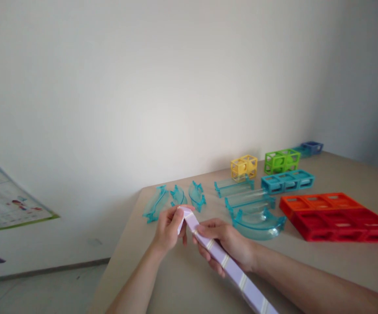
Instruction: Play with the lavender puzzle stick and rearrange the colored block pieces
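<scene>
My left hand pinches the far end of a long lilac bar with pale stripes, fingers closed on its tip. My right hand wraps around the bar a little further down, fingers curled beneath it. The bar slants from the middle of the beige table toward the bottom right edge of the view. Just beyond my hands lie several clear teal curved track pieces, and a large teal curve lies right of my right hand.
Red and orange frame blocks lie at the right. Behind them stand teal, green, yellow and blue cube frames by the white wall. A poster hangs at the left, above the floor.
</scene>
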{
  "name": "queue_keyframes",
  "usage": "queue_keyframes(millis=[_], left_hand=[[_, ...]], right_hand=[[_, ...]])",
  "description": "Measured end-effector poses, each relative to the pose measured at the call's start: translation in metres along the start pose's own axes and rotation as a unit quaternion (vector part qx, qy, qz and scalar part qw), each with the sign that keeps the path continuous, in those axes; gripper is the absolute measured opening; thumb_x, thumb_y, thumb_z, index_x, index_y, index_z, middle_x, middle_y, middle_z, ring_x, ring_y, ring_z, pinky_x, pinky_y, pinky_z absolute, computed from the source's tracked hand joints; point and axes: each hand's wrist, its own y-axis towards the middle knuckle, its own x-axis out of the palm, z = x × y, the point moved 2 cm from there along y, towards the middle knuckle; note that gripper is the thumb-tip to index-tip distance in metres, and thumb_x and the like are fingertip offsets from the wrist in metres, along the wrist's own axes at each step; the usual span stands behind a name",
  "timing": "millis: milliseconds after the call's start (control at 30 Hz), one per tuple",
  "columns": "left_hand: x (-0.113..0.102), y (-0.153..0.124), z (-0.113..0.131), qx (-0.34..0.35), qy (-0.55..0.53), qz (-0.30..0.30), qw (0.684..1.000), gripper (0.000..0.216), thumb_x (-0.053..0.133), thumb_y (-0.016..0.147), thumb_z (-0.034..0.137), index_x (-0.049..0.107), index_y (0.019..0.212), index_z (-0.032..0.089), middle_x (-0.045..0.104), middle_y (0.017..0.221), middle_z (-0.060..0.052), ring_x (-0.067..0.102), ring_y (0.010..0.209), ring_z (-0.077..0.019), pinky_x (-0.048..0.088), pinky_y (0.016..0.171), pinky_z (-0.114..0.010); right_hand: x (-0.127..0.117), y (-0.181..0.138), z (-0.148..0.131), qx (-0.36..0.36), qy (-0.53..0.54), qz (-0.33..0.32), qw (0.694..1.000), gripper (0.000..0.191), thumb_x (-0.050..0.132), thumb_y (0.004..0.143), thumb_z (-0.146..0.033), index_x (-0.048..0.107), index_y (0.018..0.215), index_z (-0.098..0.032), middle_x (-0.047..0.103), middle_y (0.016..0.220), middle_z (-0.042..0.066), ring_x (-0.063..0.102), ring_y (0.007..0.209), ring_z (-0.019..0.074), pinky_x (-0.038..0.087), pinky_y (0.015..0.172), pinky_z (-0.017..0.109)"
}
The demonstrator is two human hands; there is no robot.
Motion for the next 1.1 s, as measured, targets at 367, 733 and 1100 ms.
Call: queue_keyframes(millis=[367, 733, 1100], left_hand=[[-0.001, 0.001, 0.0, -0.024, -0.05, 0.035, 0.998, 0.048, 0.056, 0.079, 0.056, 0.069, 0.093, 0.012, 0.044, 0.041, 0.006, 0.034, 0.03, -0.0064, 0.035, 0.029, -0.019], [0.023, -0.007, -0.017, -0.044, 0.028, 0.056, 0.997, 0.056, 0.047, 0.082, 0.062, 0.066, 0.098, 0.012, 0.052, 0.05, 0.003, 0.044, 0.035, -0.0096, 0.039, 0.03, -0.02], [0.005, -0.003, -0.001, 0.018, -0.027, -0.059, 0.998, 0.073, 0.048, 0.067, 0.079, 0.067, 0.071, 0.01, 0.043, 0.039, 0.002, 0.039, 0.032, -0.0077, 0.033, 0.031, -0.019]], right_hand=[[0.004, 0.003, 0.002, -0.04, -0.043, 0.026, 0.998, 0.042, 0.056, 0.078, -0.056, 0.058, 0.079, -0.014, 0.052, 0.047, -0.004, 0.047, 0.029, 0.0091, 0.035, 0.026, 0.017], [-0.001, 0.003, -0.002, -0.029, -0.103, 0.101, 0.989, 0.046, 0.043, 0.085, -0.058, 0.054, 0.076, -0.014, 0.05, 0.047, -0.005, 0.046, 0.025, 0.0096, 0.035, 0.023, 0.018], [-0.009, 0.0, 0.0, 0.1, 0.081, -0.134, 0.983, 0.039, 0.039, 0.087, -0.052, 0.056, 0.086, -0.016, 0.05, 0.045, -0.004, 0.046, 0.025, 0.0114, 0.039, 0.022, 0.019]])
